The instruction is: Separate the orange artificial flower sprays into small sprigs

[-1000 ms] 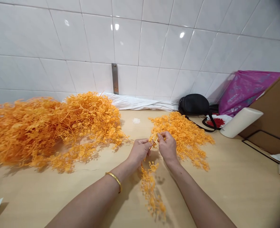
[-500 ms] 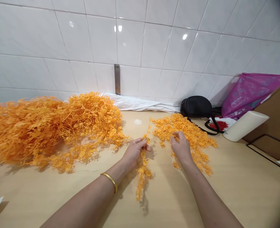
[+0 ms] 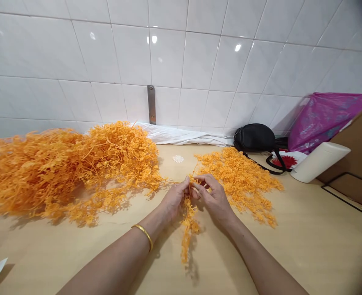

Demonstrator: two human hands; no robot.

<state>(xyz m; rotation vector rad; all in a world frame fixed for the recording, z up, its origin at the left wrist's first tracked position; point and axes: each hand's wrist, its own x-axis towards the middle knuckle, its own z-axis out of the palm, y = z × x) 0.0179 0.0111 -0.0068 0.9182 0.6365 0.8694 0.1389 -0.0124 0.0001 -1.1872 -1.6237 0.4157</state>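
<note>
My left hand (image 3: 176, 197) is closed in a pinch on a strand of orange plastic flowers (image 3: 187, 229), which hangs down toward me over the table. Right beside it, my right hand (image 3: 212, 196) has its thumb and fingers pinched at the top of the same strand. The exact spot between the fingertips is partly hidden. To the left spreads a big tangled heap of orange plastic flowers (image 3: 119, 155). On the right, behind my right hand, lies a flatter pile of orange flower pieces (image 3: 245, 176).
A small white flower-shaped piece (image 3: 177, 158) lies behind my hands. At the back right are a black bag (image 3: 254, 137), a purple plastic bag (image 3: 331, 119), a cream cylinder (image 3: 320, 162) and a brown board (image 3: 356, 155). White cloth (image 3: 190, 135) runs along the tiled wall.
My right hand has moved left, from the flat pile on the right to the strand in my left hand, and now pinches it. My left hand has kept its hold.
</note>
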